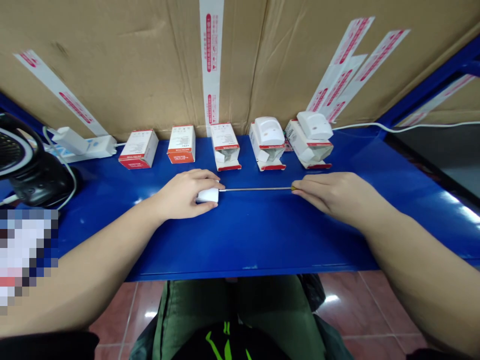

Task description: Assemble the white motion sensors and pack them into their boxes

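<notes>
My left hand (186, 194) rests on the blue table (262, 235), its fingers curled over a small white plastic device (208, 195). My right hand (333, 194) is closed round the handle of a long thin screwdriver (257, 189), the handle hidden under the fingers. The metal shaft lies flat across the table and its tip touches the right side of the white device.
Several red-and-white small boxes (182, 145) stand in a row at the back; two at the right carry white devices (270, 131) on top. A power strip (80, 144), a black fan (26, 167) at left, cardboard wall behind, a white cable (412, 127) at right.
</notes>
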Action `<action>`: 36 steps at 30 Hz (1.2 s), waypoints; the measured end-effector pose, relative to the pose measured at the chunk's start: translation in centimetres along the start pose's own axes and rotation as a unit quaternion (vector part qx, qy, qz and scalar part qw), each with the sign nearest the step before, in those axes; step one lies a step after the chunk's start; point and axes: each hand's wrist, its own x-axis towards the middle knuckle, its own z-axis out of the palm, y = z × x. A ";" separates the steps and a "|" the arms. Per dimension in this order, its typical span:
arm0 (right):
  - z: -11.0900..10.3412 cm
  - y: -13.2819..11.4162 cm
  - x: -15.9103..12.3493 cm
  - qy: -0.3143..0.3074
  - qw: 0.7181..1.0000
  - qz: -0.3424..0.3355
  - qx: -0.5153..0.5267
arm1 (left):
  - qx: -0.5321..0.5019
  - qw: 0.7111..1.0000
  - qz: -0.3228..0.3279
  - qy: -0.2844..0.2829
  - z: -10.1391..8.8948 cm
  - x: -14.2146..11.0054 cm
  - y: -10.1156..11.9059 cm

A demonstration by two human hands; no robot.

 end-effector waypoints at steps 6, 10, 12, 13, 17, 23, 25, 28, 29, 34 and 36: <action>0.3 0.3 0.6 -0.030 0.998 -0.028 0.051 | -0.004 0.999 0.033 0.007 0.1 -0.1 -0.7; -0.5 0.4 1.8 -0.105 0.980 0.009 0.170 | -0.005 0.999 0.035 0.008 0.2 -0.2 -0.8; -0.9 0.4 2.4 -0.144 0.966 0.021 0.215 | -0.004 0.999 0.031 0.007 0.2 -0.1 -0.8; -1.0 0.3 2.6 -0.156 0.961 0.027 0.226 | -0.004 1.000 0.029 0.005 0.2 -0.1 -0.7; -0.7 -0.1 2.7 -0.131 0.972 0.038 0.191 | 0.001 1.000 0.005 -0.004 0.1 0.1 -0.3; -0.1 -0.4 2.1 -0.049 0.980 0.020 0.190 | 0.022 0.999 -0.032 -0.006 0.2 0.1 0.7; -0.2 -0.2 2.3 -0.047 0.982 0.030 0.182 | 0.027 0.999 -0.044 -0.010 0.2 0.1 0.9; -0.6 -0.2 3.3 -0.065 0.983 0.028 0.171 | 0.030 0.996 -0.076 -0.024 -0.1 0.2 1.3; -0.7 -0.2 3.7 -0.078 0.982 0.015 0.174 | 0.034 0.995 -0.089 -0.033 -0.4 0.3 1.4; -0.8 -0.3 5.4 -0.134 0.976 -0.033 0.169 | 0.065 0.986 -0.130 -0.076 -1.5 0.1 1.6; -0.7 -0.5 6.0 -0.122 0.981 -0.017 0.148 | 0.053 0.988 -0.127 -0.068 -1.7 -0.1 1.5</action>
